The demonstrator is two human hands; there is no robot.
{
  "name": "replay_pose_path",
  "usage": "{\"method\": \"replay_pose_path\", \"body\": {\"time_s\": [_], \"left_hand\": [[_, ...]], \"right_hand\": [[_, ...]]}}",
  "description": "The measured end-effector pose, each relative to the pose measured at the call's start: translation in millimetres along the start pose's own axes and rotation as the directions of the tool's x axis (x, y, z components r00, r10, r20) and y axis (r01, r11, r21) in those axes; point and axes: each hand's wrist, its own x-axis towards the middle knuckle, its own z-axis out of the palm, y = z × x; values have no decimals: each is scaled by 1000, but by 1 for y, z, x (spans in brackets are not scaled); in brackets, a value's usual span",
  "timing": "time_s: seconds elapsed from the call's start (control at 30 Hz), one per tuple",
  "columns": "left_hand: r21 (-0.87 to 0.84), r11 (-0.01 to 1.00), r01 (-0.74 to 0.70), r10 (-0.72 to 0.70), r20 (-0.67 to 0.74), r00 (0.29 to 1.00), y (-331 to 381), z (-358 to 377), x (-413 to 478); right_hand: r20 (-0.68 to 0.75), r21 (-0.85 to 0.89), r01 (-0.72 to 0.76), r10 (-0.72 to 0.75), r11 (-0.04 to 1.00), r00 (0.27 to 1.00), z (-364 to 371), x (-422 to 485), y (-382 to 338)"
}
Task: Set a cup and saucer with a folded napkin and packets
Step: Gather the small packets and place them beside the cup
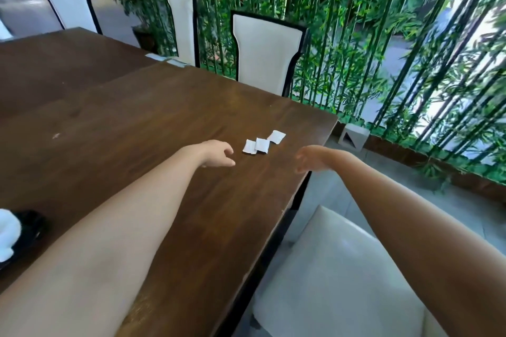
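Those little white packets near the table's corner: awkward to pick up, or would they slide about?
The packets look small, thin and flat, so probably very light; a push would likely slide them on the smooth wooden table, not roll. Lying flat, two seemingly overlapping, they may need a fingertip pinch at an edge.

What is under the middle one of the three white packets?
The middle packet overlaps the left packet's edge and rests on the table. Anything else beneath is covered.

Wooden table [137, 117], white chairs [267, 55] — bamboo [383, 49] and a grey block [353, 137] behind.
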Motion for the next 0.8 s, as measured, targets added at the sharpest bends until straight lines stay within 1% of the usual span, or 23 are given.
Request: {"method": "replay_pose_path", "body": {"time_s": [0.13,0.23,0.33,0.43,0.5,0.6,0.63,0.7,0.73,0.8], "left_hand": [[-39,999,29,-32,-67,997,11,0,23],[-80,995,52,-60,-102,993,16,3,45],[-118,991,63,-76,-107,991,17,5,74],[-145,987,71,-85,-98,992,16,9,107],[-169,983,73,-92,-103,990,15,13,131],[-221,973,66,-95,-123,988,11,20,169],[-238,969,60,-93,-130,987,10,23,181],[-266,963,43,-82,-137,987,10,33,206],[-278,960,39,-79,-135,988,10,39,217],[-278,960,40,-81,-136,987,10,53,236]], "right_hand": [[-57,21,10,-8,1000,998,-5,19,14],[-75,28,8,-6,1000,997,-4,39,21],[-76,32,3,-1,999,997,-4,67,26],[-80,87,-17,24,996,997,-4,100,31],[-86,77,-10,17,997,996,-3,124,33],[-135,119,-37,53,992,989,0,160,36],[-157,130,-24,45,991,987,3,173,37],[-233,164,-21,59,986,971,13,195,40],[-248,203,-31,82,979,965,19,206,40],[-303,226,-44,114,973,946,28,226,40]]}}
